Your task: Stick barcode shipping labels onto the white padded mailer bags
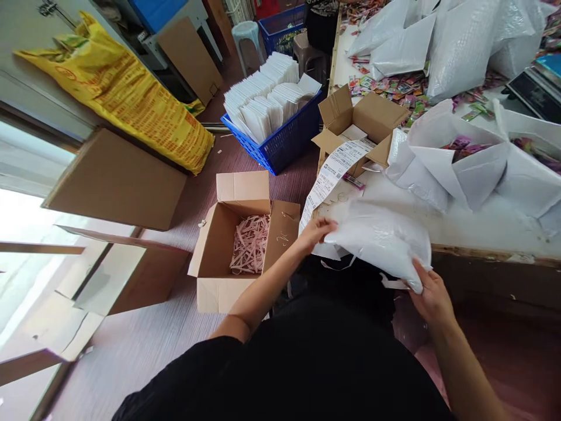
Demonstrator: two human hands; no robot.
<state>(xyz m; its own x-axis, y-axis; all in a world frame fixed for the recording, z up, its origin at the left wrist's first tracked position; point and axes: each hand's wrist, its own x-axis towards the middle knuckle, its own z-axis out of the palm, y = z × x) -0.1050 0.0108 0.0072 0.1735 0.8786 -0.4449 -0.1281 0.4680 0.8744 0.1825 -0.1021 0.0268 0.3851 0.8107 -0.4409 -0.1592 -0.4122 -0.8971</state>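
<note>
- Both hands are closed on a white poly mailer bag (380,238): the left hand (316,230) is pinched on its near-left edge, and the right hand (432,294) is clamped under its lower right corner.
- The bag is held at the front edge of the white surface (473,225), partly overhanging it, and looks filled and puffy.
- Sealing or closing the bag appears to be the step in hand; a firm, even press along the open flap is judged to be called for next.
- Glossy, crinkled, soft plastic is shown by the bag.
- A long printed label strip (329,178) is draped from a small cardboard box (376,120) just behind.
- An open floor carton (219,257) with pink paper shreds (250,242) is seen to the left.
</note>
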